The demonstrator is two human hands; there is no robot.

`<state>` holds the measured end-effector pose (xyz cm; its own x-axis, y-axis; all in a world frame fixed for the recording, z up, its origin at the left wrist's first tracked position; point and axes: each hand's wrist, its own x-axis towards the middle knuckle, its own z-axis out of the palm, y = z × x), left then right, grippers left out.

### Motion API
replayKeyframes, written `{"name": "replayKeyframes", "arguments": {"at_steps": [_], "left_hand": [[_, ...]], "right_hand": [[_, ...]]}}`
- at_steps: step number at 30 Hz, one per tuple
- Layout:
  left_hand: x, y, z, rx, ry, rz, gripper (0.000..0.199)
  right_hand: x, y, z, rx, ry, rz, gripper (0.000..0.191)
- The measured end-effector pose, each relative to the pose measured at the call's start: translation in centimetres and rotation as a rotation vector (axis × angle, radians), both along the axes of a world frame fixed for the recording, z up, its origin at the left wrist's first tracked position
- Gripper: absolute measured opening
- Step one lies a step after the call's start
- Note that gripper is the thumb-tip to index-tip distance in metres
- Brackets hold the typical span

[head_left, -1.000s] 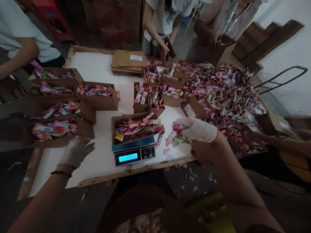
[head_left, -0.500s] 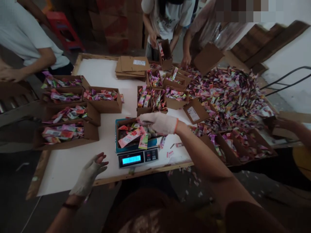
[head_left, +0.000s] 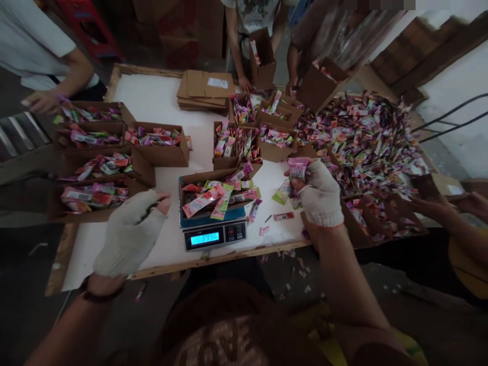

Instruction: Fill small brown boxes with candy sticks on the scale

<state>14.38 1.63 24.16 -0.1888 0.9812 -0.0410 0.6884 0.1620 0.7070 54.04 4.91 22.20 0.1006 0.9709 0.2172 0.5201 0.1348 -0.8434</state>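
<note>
Pinched in the right grip (head_left: 321, 193) are a pink packet (head_left: 298, 166) and, just below it, a green packet (head_left: 282, 192), held over the bench (head_left: 141, 94) to the right of the scale (head_left: 214, 236). Half a second (0.5 s) ago this grip was seen over the box on the scale; now it has been drawn away toward the heap (head_left: 366, 132) that is spread across the right end of the bench.

On the scale, near the middle of the bench's front edge, the cardboard box (head_left: 202, 176) has been left uncovered. Across its top a pink-and-red packet (head_left: 204, 201) and a yellow-green packet (head_left: 221, 203) are laid, which were not seen there 1 second ago. Digits like 399.6 are shown on the display (head_left: 205, 238), slightly blurred; about 386 seemed to be shown 1 second ago, and a larger figure while the box was reached over. From this it is judged that the box has been topped up by a little, and that the held packets are not counted in the present reading.

The left grip (head_left: 131, 231) has been raised over the bench's front-left part, between the scale and the filled boxes (head_left: 171, 155) lined along the left edge. Its fingers are loosely curled and nothing is seen in them; whether the fingertips meet, or the nearest box is touched, cannot be told. Near the front edge, right of the scale, a red packet (head_left: 284, 216) is left lying loose.
</note>
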Motion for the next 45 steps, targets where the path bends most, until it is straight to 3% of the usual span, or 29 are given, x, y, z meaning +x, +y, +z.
{"name": "replayKeyframes", "arguments": {"at_steps": [4,7,11,14,19,22,24,30,33,37,40,43,45], "left_hand": [[3.0,1.6,2.1,0.066,0.075,-0.214,0.038],[3.9,2.2,2.3,0.094,0.057,-0.232,0.037],[4.3,2.4,2.0,0.071,0.070,-0.229,0.037],[3.7,2.0,1.5,0.062,0.059,-0.226,0.033],[0.6,0.4,-0.6,-0.015,0.092,-0.097,0.035],[-1.1,-0.7,-1.5,-0.052,0.097,0.024,0.037],[-1.5,-1.0,-1.3,-0.050,0.093,0.032,0.036],[1.3,0.5,1.6,0.073,0.182,-0.162,0.036],[4.6,1.6,2.2,0.018,0.318,-0.337,0.034],[8.7,3.1,0.9,-0.203,0.526,-0.445,0.038],[9.5,4.9,-0.7,-0.319,0.497,-0.509,0.039],[8.0,6.7,-2.6,-0.400,0.366,-0.629,0.024],[6.9,7.5,-4.0,-0.397,0.332,-0.642,0.016]], "right_hand": [[-4.2,1.0,1.1,-0.027,-0.050,0.029,0.050],[-7.6,1.9,1.4,-0.007,-0.076,0.100,0.060],[-10.9,2.8,0.4,-0.088,-0.102,0.231,0.065],[-11.0,2.8,-0.6,-0.186,-0.079,0.298,0.047],[-7.0,1.4,-1.0,-0.182,0.054,0.149,0.026],[-4.8,0.6,-0.9,-0.161,0.030,0.076,0.027],[-4.3,0.4,-0.7,-0.161,-0.023,0.069,0.027],[-8.0,1.6,0.7,-0.116,-0.330,0.281,0.029],[-11.0,2.7,1.4,-0.263,-0.604,0.420,0.042],[-14.2,4.0,1.3,-0.491,-0.894,0.567,0.049],[-14.7,4.6,1.2,-0.520,-0.947,0.573,0.046],[-12.5,4.0,1.9,-0.472,-0.808,0.460,0.040],[-9.2,2.7,2.7,-0.406,-0.666,0.354,0.040]]}}
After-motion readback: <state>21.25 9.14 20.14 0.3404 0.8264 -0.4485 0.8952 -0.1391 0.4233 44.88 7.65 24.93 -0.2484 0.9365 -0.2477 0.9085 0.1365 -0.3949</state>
